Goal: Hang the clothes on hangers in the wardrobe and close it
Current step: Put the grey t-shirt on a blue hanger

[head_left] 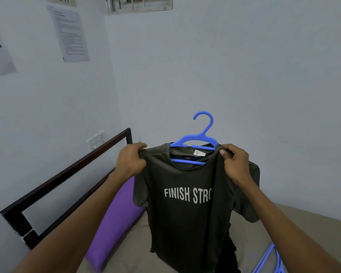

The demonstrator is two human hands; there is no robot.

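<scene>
Holding one dark t-shirt (187, 203) up in front of me over the bed (313, 223), already threaded on a blue hanger (197, 138). My left hand (131, 161) pinches the shirt's left shoulder, fingers curled round the fabric; my right hand (235, 163) pinches the right shoulder the same way, thumb on top. Both grips sit right at the hanger's ends, I reckon so I can tug the shoulder seams square over the arms and keep the collar centred; the hook sticks up free above the neckline, clear for the rail. Shirt hangs straight, print facing me, hem reaching down to the bedding. It looks seated but the right shoulder bunches a bit under my fingers, so probably still squaring it up. Wardrobe not in view, so carrying it there and closing up is not yet done. Count: one shirt in hand, one hanger in it, more blue hangers (270, 259) lying on the bed at lower right, at least two, can't tell exact number as they run off the frame edge. Some dark cloth (229, 253) lies behind the shirt's hem, likely another garment, number unclear. One purple pillow (114, 219) leans by the dark bed frame (67, 174). Several printed sheets (71, 34) stuck to the wall.
</scene>
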